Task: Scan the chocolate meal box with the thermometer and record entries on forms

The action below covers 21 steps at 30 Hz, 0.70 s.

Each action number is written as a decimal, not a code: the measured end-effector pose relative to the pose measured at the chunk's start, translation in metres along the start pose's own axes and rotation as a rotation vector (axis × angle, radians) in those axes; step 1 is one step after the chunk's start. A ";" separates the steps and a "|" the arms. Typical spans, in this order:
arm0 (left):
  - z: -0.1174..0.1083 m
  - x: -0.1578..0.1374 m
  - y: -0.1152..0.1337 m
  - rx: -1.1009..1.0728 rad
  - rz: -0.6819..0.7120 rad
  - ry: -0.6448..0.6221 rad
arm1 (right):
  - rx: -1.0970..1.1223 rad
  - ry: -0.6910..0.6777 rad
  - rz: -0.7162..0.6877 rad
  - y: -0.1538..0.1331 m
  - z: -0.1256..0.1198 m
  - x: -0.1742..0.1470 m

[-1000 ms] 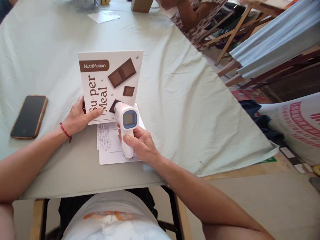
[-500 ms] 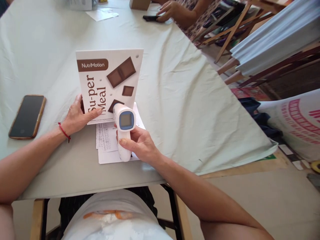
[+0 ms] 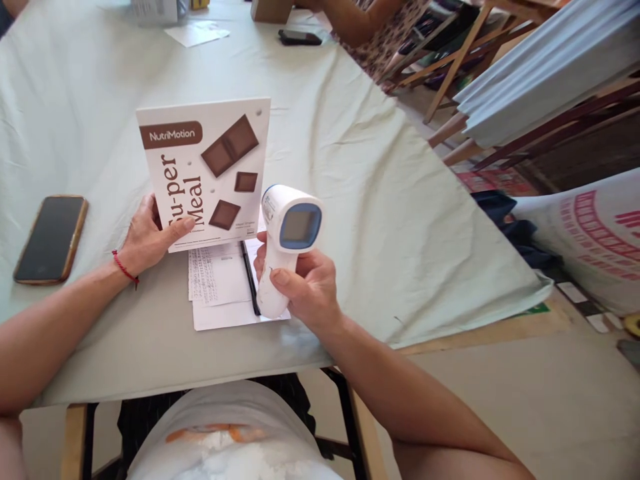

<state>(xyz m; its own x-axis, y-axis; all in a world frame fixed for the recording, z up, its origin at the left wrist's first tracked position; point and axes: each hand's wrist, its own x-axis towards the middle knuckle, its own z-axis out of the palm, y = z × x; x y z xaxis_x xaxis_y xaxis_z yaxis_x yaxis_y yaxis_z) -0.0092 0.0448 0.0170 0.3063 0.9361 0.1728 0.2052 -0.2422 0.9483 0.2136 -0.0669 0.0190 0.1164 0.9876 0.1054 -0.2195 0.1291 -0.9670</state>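
My left hand (image 3: pixel 156 237) grips the lower left corner of a white box (image 3: pixel 215 200) printed "NutriMotion" and "Su-per Meal" with chocolate pieces, thumb on its front. The box is tilted up, its face toward me. My right hand (image 3: pixel 305 283) is wrapped round the handle of a white infrared thermometer (image 3: pixel 280 247), just right of the box. Its blue-rimmed screen faces me and looks blank. Under both lie papers with writing (image 3: pixel 215 280), and a black pen (image 3: pixel 249 277) rests on them, partly hidden by the thermometer.
A phone (image 3: pixel 51 239) in a brown case lies left of my left hand. Across the cloth-covered table (image 3: pixel 345 220) are a white paper (image 3: pixel 197 33), a dark phone (image 3: pixel 299 38), a cardboard box (image 3: pixel 271 10) and another person's arm (image 3: pixel 353 20). A printed sack (image 3: pixel 595 240) stands on the floor at right.
My right hand has moved the thermometer rightward, off the front of the box, uncovering the pen. The box has shifted slightly left. The other person's hand has left the dark phone.
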 end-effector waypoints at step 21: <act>-0.028 0.027 -0.026 0.105 0.186 0.141 | -1.417 0.145 -0.027 0.014 -0.044 0.030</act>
<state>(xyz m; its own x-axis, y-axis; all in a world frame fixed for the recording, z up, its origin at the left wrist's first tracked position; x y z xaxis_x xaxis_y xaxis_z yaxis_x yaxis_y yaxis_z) -0.0325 0.0834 0.0048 0.2162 0.8977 0.3840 0.2556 -0.4316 0.8651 0.2565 -0.0396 -0.0020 0.2208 0.9573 0.1865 0.9128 -0.1354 -0.3852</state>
